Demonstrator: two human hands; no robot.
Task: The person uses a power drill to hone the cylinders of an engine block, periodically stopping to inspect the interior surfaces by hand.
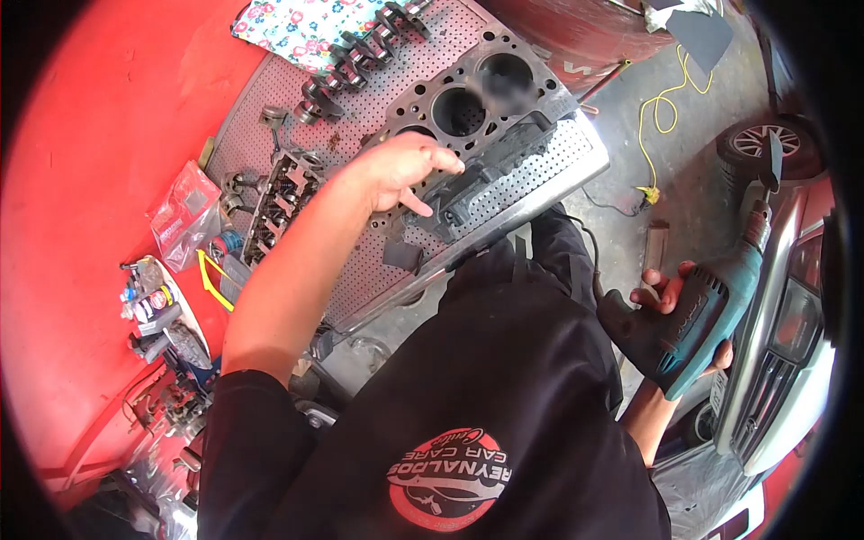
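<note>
Fingers of my left hand (405,171) are spread loosely and rest on the near edge of the engine block (477,126), not gripping anything, just steadying against the metal. Beyond those fingers the block's round cylinder bores (459,110) gape upward, and the block lies on the perforated table (558,157). Farther past them a camshaft (360,49) lies on a flowered cloth (297,22); off to their outer side sits a smaller valve assembly (279,202) among loose parts.

Down at my other side, well apart from the block, my right hand (670,310) is closed around the grip of a teal power drill (711,306), its nose pointing up and away from me.

I judge this to be the pause between bracing the block and bringing the tool to it. The next move would call for lifting the drill across my body to the block's top face, keeping the left fingers clear of the bit.
</note>
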